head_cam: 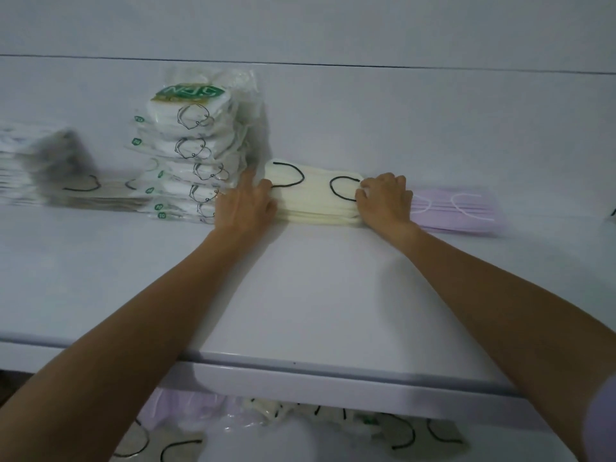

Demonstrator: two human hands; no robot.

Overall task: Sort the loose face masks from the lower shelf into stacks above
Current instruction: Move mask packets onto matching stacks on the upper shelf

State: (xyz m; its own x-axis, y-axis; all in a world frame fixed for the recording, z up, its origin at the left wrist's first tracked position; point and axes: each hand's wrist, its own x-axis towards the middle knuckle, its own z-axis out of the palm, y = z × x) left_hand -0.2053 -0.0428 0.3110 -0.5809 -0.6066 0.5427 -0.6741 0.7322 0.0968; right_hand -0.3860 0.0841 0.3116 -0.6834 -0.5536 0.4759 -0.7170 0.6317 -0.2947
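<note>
I see dim, flat, bluish light; the grey stack (63, 175), far left of the cream stack (316, 201), is smeared with blur.

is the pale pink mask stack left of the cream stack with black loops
No, the pale pink mask stack lies right of the cream stack with black loops, beyond the right hand.

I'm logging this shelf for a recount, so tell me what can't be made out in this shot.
All head view.
Grey stack, far left: motion-blurred and cut by the frame edge.
Loose masks below: mostly hidden by the upper shelf.
Dark object, right edge: cut off, unidentifiable.
Right hand: whether its fingers pinch the cream stack is unclear.
Packet pile: print too blurred to read.
</note>
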